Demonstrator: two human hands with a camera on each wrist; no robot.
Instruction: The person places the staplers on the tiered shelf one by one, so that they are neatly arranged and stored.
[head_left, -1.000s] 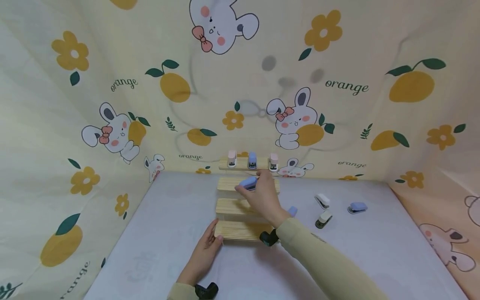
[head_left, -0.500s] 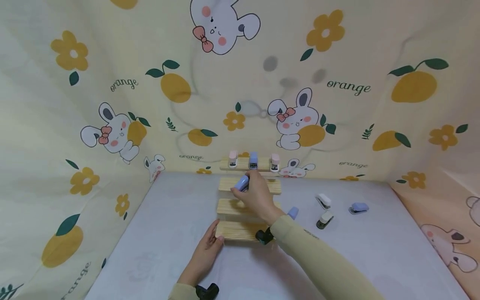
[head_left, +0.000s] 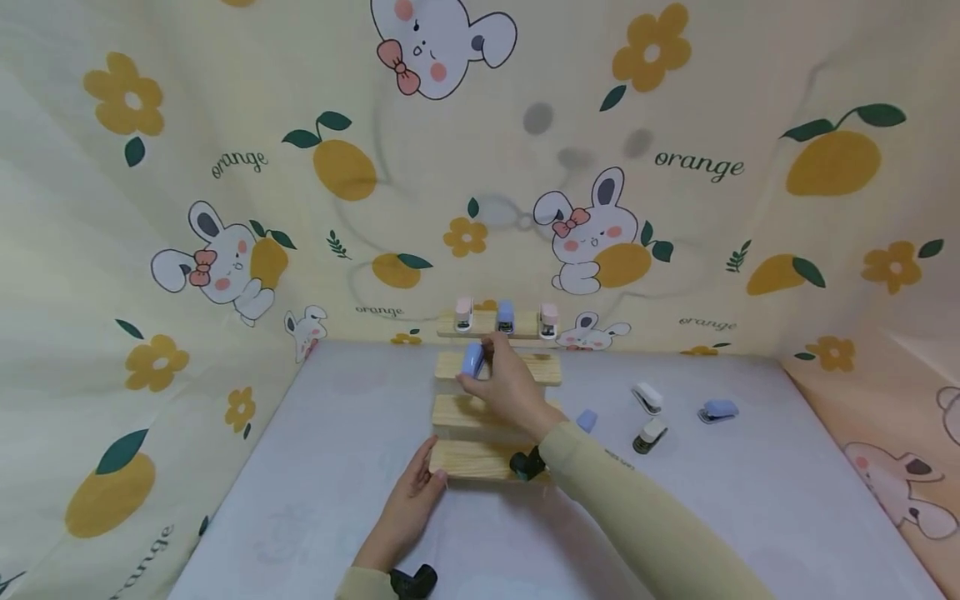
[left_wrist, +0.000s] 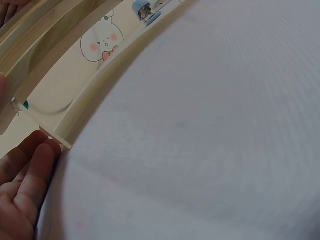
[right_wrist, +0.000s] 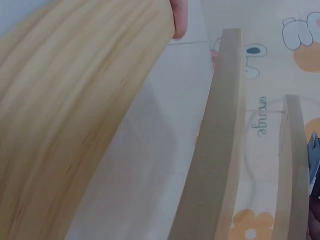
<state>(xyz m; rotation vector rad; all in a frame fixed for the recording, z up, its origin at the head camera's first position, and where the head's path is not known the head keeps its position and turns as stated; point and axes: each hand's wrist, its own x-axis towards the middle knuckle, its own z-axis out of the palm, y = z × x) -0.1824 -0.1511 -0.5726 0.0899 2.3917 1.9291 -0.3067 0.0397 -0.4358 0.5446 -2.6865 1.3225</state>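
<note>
Right hand (head_left: 517,387), centre of head view: blue mini stapler (head_left: 472,360) pinched between thumb and fingers, over the left part of the third tier (head_left: 542,368), counted from the front, of a four-tier wooden rack (head_left: 476,410). Contact between held stapler and board: impossible to tell from these angles.

Left hand (head_left: 408,493): gripping the near left corner of the rack, thumb at the front of the lowest tier (head_left: 480,461), fingers round the side; in left wrist view, fingertips at the edge of a thin translucent side panel (left_wrist: 56,136), close to the tabletop.

Top tier (head_left: 486,323), left to right, spaced apart: left pink stapler (head_left: 464,313), middle blue stapler (head_left: 506,316), right pink stapler (head_left: 549,319).

On the white tabletop (head_left: 337,417), right of the rack: half-hidden blue stapler (head_left: 587,420) next to the beige right sleeve (head_left: 622,492); farther right, white stapler (head_left: 648,397) with grey-white stapler (head_left: 650,435) near it on the wearer's side; farthest right, well apart from the rack, outlying blue stapler (head_left: 717,410).

At the wrists: black right camera (head_left: 528,465), before the lowest tier, and black left camera (head_left: 414,582), at the lower frame edge. Behind all: cream backdrop (head_left: 600,133), printed with rabbits, flowers, oranges and the word "orange".
</note>
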